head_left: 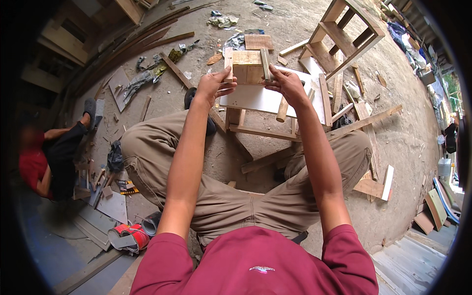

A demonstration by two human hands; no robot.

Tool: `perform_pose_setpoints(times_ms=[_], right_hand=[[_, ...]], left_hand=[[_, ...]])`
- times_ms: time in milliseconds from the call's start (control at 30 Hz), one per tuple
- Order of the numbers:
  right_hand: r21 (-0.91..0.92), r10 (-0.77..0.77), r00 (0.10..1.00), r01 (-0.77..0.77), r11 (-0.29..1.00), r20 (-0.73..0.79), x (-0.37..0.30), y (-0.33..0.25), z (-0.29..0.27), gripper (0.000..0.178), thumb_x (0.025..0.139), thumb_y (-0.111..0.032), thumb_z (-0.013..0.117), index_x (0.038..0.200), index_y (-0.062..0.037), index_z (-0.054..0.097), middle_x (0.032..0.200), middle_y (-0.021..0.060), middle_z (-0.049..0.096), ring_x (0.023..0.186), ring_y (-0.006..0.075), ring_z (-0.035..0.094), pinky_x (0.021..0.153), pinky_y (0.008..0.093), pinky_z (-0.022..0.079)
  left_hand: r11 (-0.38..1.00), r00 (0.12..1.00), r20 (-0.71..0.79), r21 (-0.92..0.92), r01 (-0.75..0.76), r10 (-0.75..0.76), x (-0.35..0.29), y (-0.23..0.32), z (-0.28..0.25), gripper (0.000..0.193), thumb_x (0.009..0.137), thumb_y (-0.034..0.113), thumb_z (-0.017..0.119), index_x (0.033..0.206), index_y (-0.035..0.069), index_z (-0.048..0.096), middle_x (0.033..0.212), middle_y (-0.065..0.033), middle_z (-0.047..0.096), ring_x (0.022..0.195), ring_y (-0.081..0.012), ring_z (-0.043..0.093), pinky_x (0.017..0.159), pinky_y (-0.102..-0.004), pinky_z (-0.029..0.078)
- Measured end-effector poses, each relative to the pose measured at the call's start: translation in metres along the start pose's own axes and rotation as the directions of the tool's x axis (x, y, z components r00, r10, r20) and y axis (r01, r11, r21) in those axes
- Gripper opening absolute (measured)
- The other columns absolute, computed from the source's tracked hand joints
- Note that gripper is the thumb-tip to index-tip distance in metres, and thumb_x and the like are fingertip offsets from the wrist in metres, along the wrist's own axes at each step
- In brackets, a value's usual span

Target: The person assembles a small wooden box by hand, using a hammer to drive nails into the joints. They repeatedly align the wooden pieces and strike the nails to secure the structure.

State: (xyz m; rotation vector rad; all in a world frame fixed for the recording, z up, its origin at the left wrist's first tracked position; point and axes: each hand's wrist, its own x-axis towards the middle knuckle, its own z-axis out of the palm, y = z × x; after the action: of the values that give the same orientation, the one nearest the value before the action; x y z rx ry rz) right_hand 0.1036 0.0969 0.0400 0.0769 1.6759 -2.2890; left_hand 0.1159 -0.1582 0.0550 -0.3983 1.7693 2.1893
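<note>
My left hand [216, 85] pinches a short pale wooden strip [228, 61] between thumb and fingers. A second narrow strip [265, 61] stands opposite, with my right hand [289, 86] closed on its lower end. Between the strips is a small boxy wooden piece [248, 60], upright over a low wooden stand with a white top [253, 96]. The strips lie against its left and right sides; whether they are fastened to it, I cannot tell. A round wooden handle [282, 110] sticks out over the stand's near edge, close to my right forearm; its other end is hidden.
An open wooden frame [339, 39] stands at the far right. A long plank [364, 123] slants past my right knee. Wood scraps and crumpled plastic [142, 81] litter the ground. Red cans [129, 237] lie at lower left, and another person [54, 152] sits beyond them.
</note>
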Motion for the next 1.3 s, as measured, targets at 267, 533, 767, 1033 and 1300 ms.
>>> perform_pose_setpoints(times_ms=[267,533,767,1033,1300], right_hand=[[-0.471,-0.264,0.929,0.117,0.874,-0.259,0.009,0.004,-0.067,0.051,0.095,-0.046,0.062,0.103,0.0049,0.066,0.087,0.0115,0.071,0.07,0.0167,0.07,0.062,0.026,0.058],[-0.859,-0.383,0.787,-0.342,0.38,-0.483,-0.031,0.044,-0.139,0.047,0.082,-0.043,0.075,0.086,0.0037,0.068,0.083,0.0224,0.07,0.081,0.0327,0.07,0.076,0.0407,0.054],[-0.907,-0.57,0.738,-0.136,0.398,-0.361,-0.057,0.043,-0.103,0.031,0.082,-0.024,0.075,0.093,0.0024,0.064,0.091,0.0215,0.067,0.088,0.0368,0.067,0.079,0.0436,0.053],[-0.664,-0.633,0.329,0.022,0.747,-0.701,-0.113,0.037,-0.213,0.016,0.083,-0.015,0.073,0.09,-0.001,0.069,0.082,0.0143,0.07,0.076,0.0271,0.069,0.07,0.0356,0.052],[0.013,0.031,0.028,-0.487,0.874,-0.999,-0.147,0.206,-0.325,0.02,0.084,-0.016,0.066,0.085,0.0031,0.071,0.083,0.0215,0.071,0.082,0.036,0.07,0.076,0.0423,0.053]], left_hand=[[0.987,0.995,-0.034,0.131,0.098,-0.094,-0.009,0.017,0.005,0.054,0.098,0.053,0.049,0.109,0.001,0.059,0.096,-0.013,0.071,0.082,-0.0203,0.072,0.068,-0.0333,0.062],[0.905,0.927,-0.04,0.205,0.372,-0.372,0.027,-0.08,-0.005,0.041,0.104,0.038,0.042,0.099,0.003,0.064,0.084,-0.0061,0.073,0.062,-0.0092,0.067,0.042,-0.0187,0.036],[0.53,0.921,0.15,0.78,-0.334,0.36,-0.011,-0.079,0.133,0.03,0.096,0.025,0.059,0.086,-0.001,0.068,0.07,-0.0134,0.07,0.059,-0.0194,0.069,0.057,-0.0327,0.052],[0.506,0.718,0.547,0.513,-0.693,0.43,-0.019,-0.097,0.224,0.017,0.093,0.015,0.064,0.094,-0.001,0.07,0.082,-0.0141,0.072,0.071,-0.023,0.069,0.066,-0.0336,0.054],[0.43,0.645,0.676,0.495,-0.755,0.356,-0.03,-0.112,0.241,0.016,0.093,0.013,0.064,0.099,-0.001,0.07,0.084,-0.0104,0.072,0.08,-0.016,0.069,0.071,-0.0279,0.051]])
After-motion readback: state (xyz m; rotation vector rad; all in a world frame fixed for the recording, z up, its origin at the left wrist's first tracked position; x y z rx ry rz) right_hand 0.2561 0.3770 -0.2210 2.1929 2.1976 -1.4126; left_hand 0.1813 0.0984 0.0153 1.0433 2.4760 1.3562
